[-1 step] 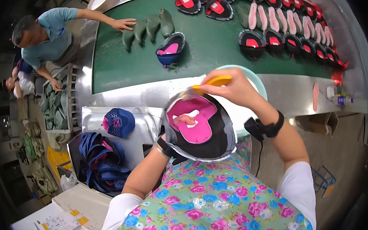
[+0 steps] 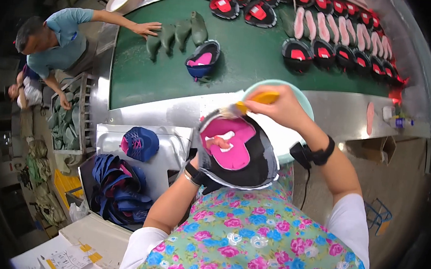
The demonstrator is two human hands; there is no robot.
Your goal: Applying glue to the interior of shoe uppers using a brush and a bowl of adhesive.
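Observation:
A shoe upper with a black inside, a whitish edge and a pink lining is held in front of my apron, its opening facing up. My left hand grips it from below and the left; its fingertips show through the pink lining beside a white label, and the rest is hidden. In my right hand is a brush with a yellow handle. The brush's pale bristles meet the far edge of the upper. Behind the upper stands a pale green basin with white contents.
A green-topped table carries black-and-red uppers, pink insoles, dark green shoe lasts and one blue upper. Blue uppers are piled at left. A co-worker reaches over the table's left side.
My right hand and the brush have shifted slightly right along the upper's far edge. The upper has turned a little in my left hand.

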